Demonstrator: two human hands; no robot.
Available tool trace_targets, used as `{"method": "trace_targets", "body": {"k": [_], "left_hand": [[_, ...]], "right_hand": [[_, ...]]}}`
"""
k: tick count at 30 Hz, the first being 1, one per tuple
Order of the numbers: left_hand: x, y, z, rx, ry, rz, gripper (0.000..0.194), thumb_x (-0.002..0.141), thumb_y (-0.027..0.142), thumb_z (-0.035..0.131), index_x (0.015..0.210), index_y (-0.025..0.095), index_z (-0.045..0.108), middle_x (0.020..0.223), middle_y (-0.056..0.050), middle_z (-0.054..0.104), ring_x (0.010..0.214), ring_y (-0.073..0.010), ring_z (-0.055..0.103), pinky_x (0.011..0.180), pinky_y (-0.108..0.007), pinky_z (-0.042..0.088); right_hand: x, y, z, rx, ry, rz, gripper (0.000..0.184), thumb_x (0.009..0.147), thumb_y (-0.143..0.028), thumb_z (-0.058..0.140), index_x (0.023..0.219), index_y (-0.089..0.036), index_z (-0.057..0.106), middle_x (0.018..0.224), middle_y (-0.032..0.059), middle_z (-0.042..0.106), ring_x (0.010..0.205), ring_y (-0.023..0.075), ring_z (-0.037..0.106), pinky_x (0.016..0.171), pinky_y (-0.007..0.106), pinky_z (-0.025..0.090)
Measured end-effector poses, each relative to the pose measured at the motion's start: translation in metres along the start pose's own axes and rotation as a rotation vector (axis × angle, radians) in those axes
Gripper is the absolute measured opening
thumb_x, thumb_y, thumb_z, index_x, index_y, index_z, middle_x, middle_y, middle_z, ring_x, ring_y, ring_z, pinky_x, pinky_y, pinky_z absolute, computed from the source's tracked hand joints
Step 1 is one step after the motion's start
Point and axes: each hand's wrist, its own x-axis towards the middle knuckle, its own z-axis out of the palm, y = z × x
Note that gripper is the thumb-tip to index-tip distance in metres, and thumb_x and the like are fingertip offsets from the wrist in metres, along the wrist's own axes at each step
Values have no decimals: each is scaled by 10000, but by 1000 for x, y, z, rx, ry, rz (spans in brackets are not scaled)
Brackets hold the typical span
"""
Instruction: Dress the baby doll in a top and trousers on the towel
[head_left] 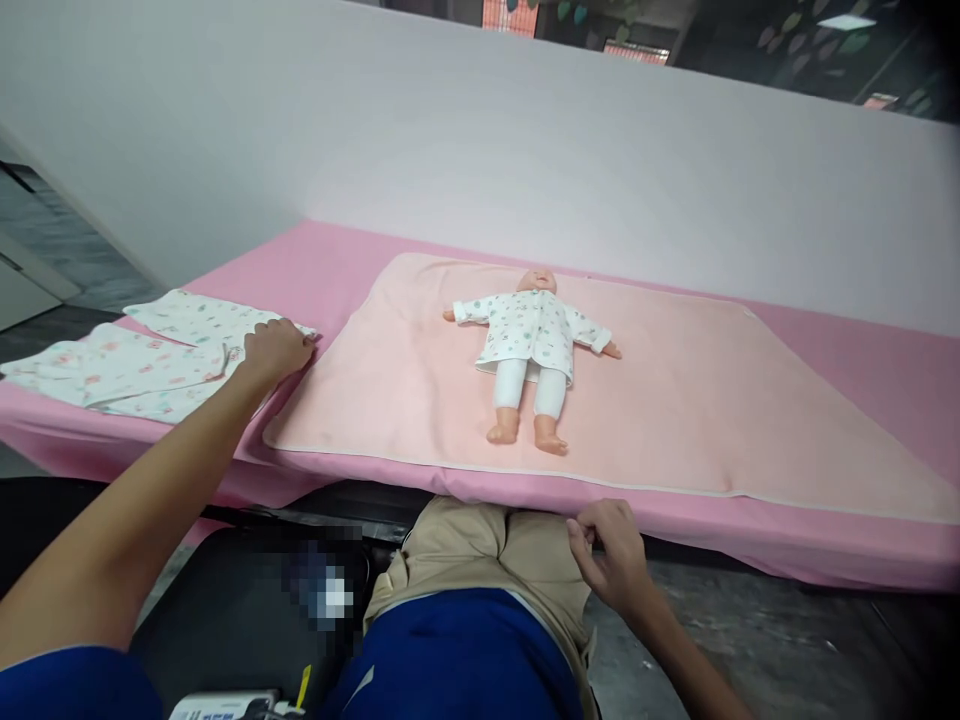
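At the left end of the bed lie white printed baby trousers (169,370), spread flat with both legs pointing left. My left hand (277,348) is closed on their right end, its fingers curled over the cloth edge. A baby doll (531,340) lies face up near the middle, arms spread, in a white printed jacket (529,330) and white leggings (550,392); its feet are bare. Over my lap, by the bed's front edge, my right hand (613,550) is loosely curled with nothing visible in it.
Under the doll is a peach mat (675,400) on a pink sheet (832,360). A white wall (525,150) runs along the back. Left of my legs stands a black chair (217,600), with a white object (225,704) on it.
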Motion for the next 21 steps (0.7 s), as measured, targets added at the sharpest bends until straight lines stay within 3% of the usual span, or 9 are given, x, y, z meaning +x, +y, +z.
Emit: {"method": "trace_targets", "body": {"k": [4, 6, 8, 11, 13, 14, 16, 18, 21], "left_hand": [[15, 41, -22, -93, 218, -139, 825, 720, 1059, 265, 781, 248, 123, 754, 9, 176, 933, -206, 411, 917, -443, 390], [-1, 94, -38, -124, 287, -109, 690, 841, 928, 351, 800, 251, 221, 773, -11, 266, 901, -217, 424, 878, -440, 403], [-48, 170, -51, -208, 369, 74, 409, 957, 656, 503, 910, 262, 407, 847, -61, 483, 939, -274, 499, 845, -473, 435], [-155, 287, -56, -346, 43, 619, 136, 981, 360, 540, 1058, 251, 571, 955, -128, 658, 933, -317, 598, 809, -513, 498], [-213, 335, -54, -483, -283, 997, 232, 971, 460, 626, 1109, 273, 640, 975, -122, 702, 932, -332, 655, 804, -534, 536], [-229, 347, -54, -570, -420, 1035, 301, 969, 527, 660, 1159, 294, 656, 1023, -120, 726, 969, -341, 684, 841, -548, 559], [-228, 350, -54, -735, -523, 946, 388, 952, 612, 709, 1230, 345, 659, 1131, -104, 757, 1076, -339, 712, 938, -548, 585], [-193, 340, -56, -790, -388, 730, 413, 1009, 610, 655, 1301, 318, 640, 1290, -104, 742, 1220, -329, 682, 1061, -553, 563], [-120, 334, -60, -822, -259, 464, 494, 1067, 628, 561, 1363, 235, 615, 1451, -142, 674, 1289, -318, 645, 1059, -522, 569]], "right_hand": [[18, -6, 3, 56, -32, 77, 211, 1060, -200, 574, 879, -257, 482, 743, -9, 537, 708, 206, 521, 722, 398, 415], [38, -8, 4, 154, -56, 205, 206, 1085, -303, 563, 888, -263, 524, 812, 29, 603, 799, 245, 569, 762, 426, 464], [68, -8, 4, 369, -106, 371, 246, 1116, -457, 524, 988, -269, 617, 972, 69, 689, 938, 273, 634, 854, 458, 531], [121, -7, 5, 902, -241, 674, 556, 1103, -724, 397, 1249, -273, 688, 1196, 102, 752, 1103, 295, 717, 945, 478, 607], [149, -4, 3, 1155, -229, 871, 634, 1045, -797, 471, 1254, -251, 717, 1169, 105, 786, 1086, 312, 758, 916, 470, 644], [159, -2, 1, 1207, -155, 939, 595, 1006, -777, 585, 1226, -243, 730, 1133, 98, 799, 1055, 316, 771, 893, 461, 655], [167, 1, -6, 1183, 62, 977, 489, 913, -645, 801, 1177, -238, 740, 1080, 71, 812, 996, 310, 782, 857, 434, 665], [167, 1, -17, 1072, 219, 894, 417, 878, -540, 872, 1141, -243, 745, 1038, 46, 806, 960, 289, 774, 836, 408, 658], [168, -9, -41, 841, 173, 591, 280, 926, -501, 837, 1020, -246, 767, 969, 41, 771, 919, 271, 741, 830, 419, 641]]}}
